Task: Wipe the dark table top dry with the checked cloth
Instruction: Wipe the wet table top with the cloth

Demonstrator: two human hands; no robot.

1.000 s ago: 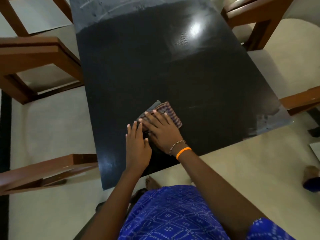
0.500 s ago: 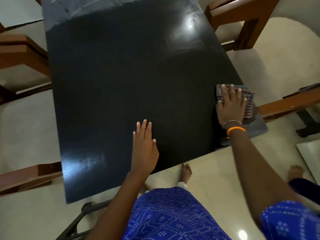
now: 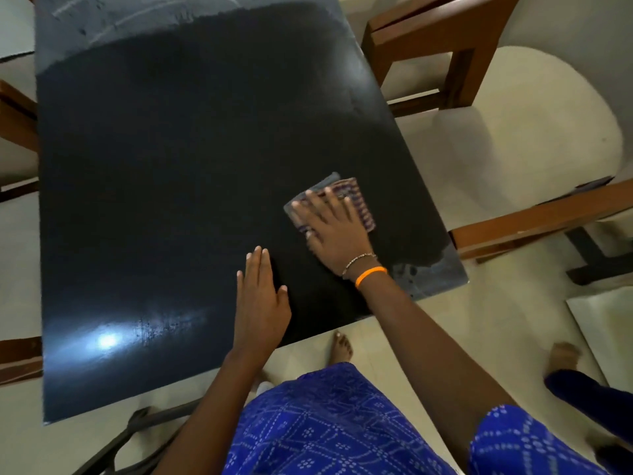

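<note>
The folded checked cloth of purple, brown and grey fabric (image 3: 346,200) lies on the dark, glossy rectangular worktop (image 3: 171,166), toward its near right part. The right hand (image 3: 334,229) presses flat on it — fingers (image 3: 330,197) straight and spread. The left hand (image 3: 262,303) rests palm-down on the bare worktop just beside, fingers extended together. A greyish wet patch (image 3: 424,272) shows at the near right corner.

Your dark, smooth table top (image 3: 171,166) is glossy, streaked and duller along its far edge. The folded checked cloth (image 3: 356,200) looks like woven cotton. Brown chair frames (image 3: 428,32) are polished wood.
</note>
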